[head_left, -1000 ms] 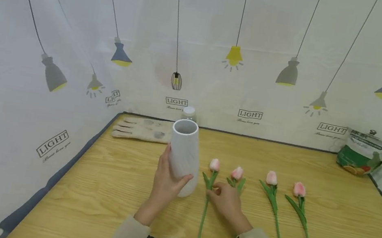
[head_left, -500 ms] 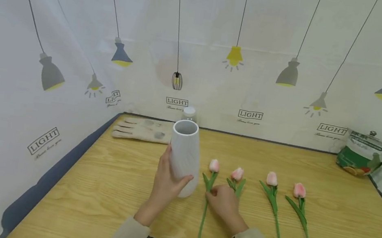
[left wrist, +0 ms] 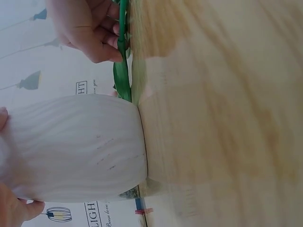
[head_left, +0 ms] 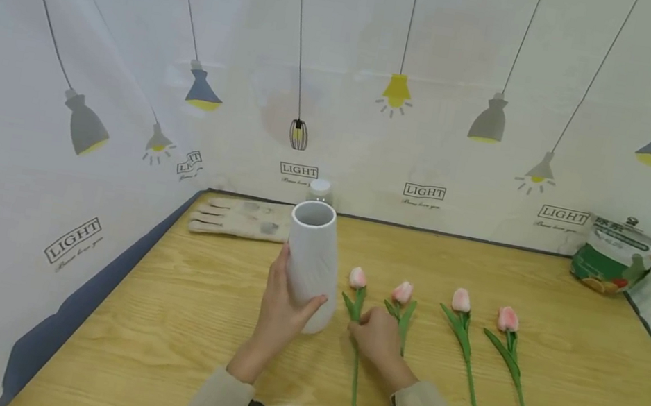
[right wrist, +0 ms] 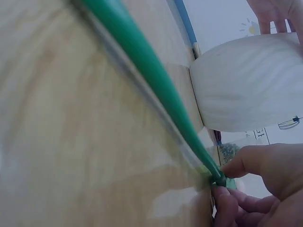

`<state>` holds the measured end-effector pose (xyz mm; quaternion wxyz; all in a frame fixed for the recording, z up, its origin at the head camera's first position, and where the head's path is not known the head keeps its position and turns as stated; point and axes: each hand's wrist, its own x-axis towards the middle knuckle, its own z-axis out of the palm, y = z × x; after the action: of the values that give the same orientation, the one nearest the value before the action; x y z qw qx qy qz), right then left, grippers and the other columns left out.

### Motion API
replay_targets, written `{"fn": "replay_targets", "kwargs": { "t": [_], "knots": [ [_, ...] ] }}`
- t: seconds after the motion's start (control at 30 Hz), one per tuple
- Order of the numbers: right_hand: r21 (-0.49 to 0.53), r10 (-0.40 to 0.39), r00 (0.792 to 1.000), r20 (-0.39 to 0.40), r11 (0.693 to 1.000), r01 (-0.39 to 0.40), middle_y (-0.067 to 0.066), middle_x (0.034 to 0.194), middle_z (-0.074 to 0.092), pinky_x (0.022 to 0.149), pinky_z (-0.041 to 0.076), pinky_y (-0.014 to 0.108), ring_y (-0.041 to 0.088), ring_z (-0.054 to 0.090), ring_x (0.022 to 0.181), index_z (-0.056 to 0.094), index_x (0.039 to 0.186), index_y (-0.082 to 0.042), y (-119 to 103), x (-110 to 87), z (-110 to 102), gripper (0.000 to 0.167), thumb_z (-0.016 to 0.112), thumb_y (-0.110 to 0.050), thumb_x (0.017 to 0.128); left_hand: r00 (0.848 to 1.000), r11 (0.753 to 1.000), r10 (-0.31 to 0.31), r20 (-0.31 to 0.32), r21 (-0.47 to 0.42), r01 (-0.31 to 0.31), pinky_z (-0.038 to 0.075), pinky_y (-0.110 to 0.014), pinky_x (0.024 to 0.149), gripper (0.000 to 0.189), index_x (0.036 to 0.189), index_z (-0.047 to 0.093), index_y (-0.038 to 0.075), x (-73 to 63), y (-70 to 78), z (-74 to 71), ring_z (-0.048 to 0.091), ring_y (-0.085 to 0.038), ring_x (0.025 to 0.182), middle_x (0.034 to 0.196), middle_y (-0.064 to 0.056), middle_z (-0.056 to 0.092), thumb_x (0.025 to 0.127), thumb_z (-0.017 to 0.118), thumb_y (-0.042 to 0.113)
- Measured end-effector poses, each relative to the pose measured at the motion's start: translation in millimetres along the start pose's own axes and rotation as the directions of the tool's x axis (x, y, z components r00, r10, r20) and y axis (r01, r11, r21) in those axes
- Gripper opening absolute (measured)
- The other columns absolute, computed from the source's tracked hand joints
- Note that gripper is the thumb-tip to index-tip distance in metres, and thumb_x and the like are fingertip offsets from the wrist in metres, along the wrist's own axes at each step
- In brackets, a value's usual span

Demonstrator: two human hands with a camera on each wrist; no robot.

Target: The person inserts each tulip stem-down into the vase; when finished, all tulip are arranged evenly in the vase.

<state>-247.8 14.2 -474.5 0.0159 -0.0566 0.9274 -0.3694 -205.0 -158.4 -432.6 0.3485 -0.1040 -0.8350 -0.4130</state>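
Observation:
A white ribbed vase [head_left: 312, 268] stands upright on the wooden table, its round mouth facing up. My left hand [head_left: 283, 309] grips it from the left, thumb across the front. Just right of the vase, my right hand [head_left: 378, 337] pinches the leftmost pink tulip [head_left: 358, 278] by its green stem, below the leaves. In the right wrist view, thumb and fingers close on that stem [right wrist: 165, 90], which runs low over the wood. Beside it lies a second tulip [head_left: 403, 292], its stem partly hidden by the right hand.
Two more tulips, a third [head_left: 462, 300] and a fourth [head_left: 508, 319], lie to the right. Behind the vase are a white-capped bottle [head_left: 319, 188] and a pale glove [head_left: 241, 218]. A green and white bag [head_left: 617, 257] sits in the far right corner. Lamp-printed sheeting walls the table [head_left: 450, 257].
The leftmost tulip has turned in my right hand: its bloom shifts left and its lower stem swings right. The left hand still holds the vase in the same place.

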Motion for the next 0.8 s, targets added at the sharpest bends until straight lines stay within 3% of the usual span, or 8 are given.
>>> {"fn": "replay_targets", "kwargs": {
  "t": [0.13, 0.23, 0.47, 0.7, 0.8],
  "knots": [
    [0.064, 0.001, 0.999, 0.038, 0.998, -0.004, 0.012, 0.075, 0.065, 0.052, 0.045, 0.023, 0.013, 0.055, 0.058, 0.065, 0.085, 0.004, 3, 3.7, -3, 0.023, 0.066, -0.015, 0.073, 1.0, 1.0, -0.003, 0.0, 0.001, 0.003, 0.038, -0.051, 0.094, 0.102, 0.142, 0.009, 0.01, 0.3, 0.3, -0.3, 0.037, -0.036, 0.122, 0.137, -0.019, 0.03, 0.067, 0.077, 0.019],
    [0.123, 0.014, 0.997, 0.077, 0.992, -0.023, 0.016, 0.081, 0.065, 0.054, 0.047, 0.024, 0.015, 0.056, 0.062, 0.063, 0.091, 0.009, 4, 5.1, -6, 0.026, 0.064, -0.011, 0.074, 1.0, 1.0, -0.004, -0.006, 0.001, 0.004, 0.038, -0.051, 0.094, 0.101, 0.142, 0.009, 0.01, 0.7, 0.9, -0.4, 0.037, -0.036, 0.122, 0.136, -0.02, 0.03, 0.067, 0.076, 0.019],
    [0.19, 0.047, 0.991, 0.127, 0.979, -0.071, 0.009, 0.066, 0.062, 0.047, 0.041, 0.02, 0.011, 0.049, 0.054, 0.066, 0.078, 0.006, 4, 6.6, -12, 0.015, 0.064, -0.008, 0.073, 1.0, 1.0, -0.007, -0.018, -0.021, 0.007, 0.037, -0.052, 0.094, 0.1, 0.141, 0.01, 0.009, 1.0, 0.1, 0.1, 0.037, -0.037, 0.121, 0.135, -0.021, 0.031, 0.067, 0.076, 0.018],
    [0.198, 0.11, 0.981, 0.157, 0.97, -0.14, 0.008, 0.068, 0.063, 0.046, 0.043, 0.02, 0.009, 0.051, 0.049, 0.067, 0.084, 0.005, 2, 4.4, -15, 0.021, 0.067, -0.012, 0.071, 1.0, 1.0, -0.006, -0.013, -0.02, 0.006, 0.037, -0.052, 0.094, 0.101, 0.142, 0.01, 0.011, -0.5, -3.0, 2.3, 0.037, -0.037, 0.121, 0.135, -0.021, 0.031, 0.067, 0.076, 0.019],
    [0.218, 0.112, 0.98, 0.167, 0.965, -0.148, 0.007, 0.063, 0.062, 0.046, 0.043, 0.02, 0.01, 0.051, 0.048, 0.068, 0.081, 0.003, 2, 3.4, -15, 0.018, 0.067, -0.011, 0.071, 1.0, 1.0, -0.012, -0.004, -0.021, 0.012, 0.037, -0.052, 0.094, 0.101, 0.142, 0.009, 0.011, -0.5, -2.1, 2.1, 0.037, -0.037, 0.122, 0.136, -0.02, 0.03, 0.067, 0.076, 0.019]
  ]
}}
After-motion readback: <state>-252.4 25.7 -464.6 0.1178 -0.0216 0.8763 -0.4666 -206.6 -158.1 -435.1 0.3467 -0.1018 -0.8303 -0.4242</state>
